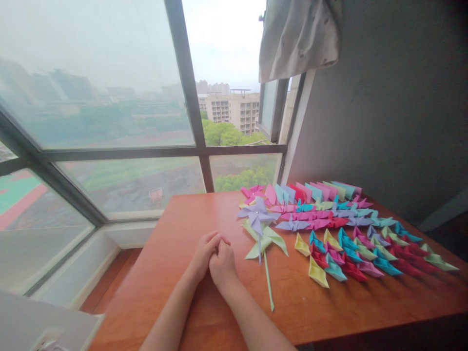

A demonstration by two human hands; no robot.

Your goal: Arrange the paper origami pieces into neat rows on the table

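Observation:
My left hand [204,253] and my right hand [222,265] rest together above the wooden table, fingers curled closed against each other. Nothing shows between them, though the palms face away. Just right of my right hand lies a pale green paper pinwheel [270,239] with a green paper stick. A lilac paper pinwheel [257,214] overlaps it, and a pink paper pinwheel [253,193] sits farther back. Neither hand touches any of them.
Several folded paper boats [334,268] stand in rows on the right of the wooden table [175,229]. Paper cranes [292,225] and upright folded papers [307,192] fill the rows behind. Windows [120,87] enclose the far and left sides; a cloth [300,44] hangs at the upper right.

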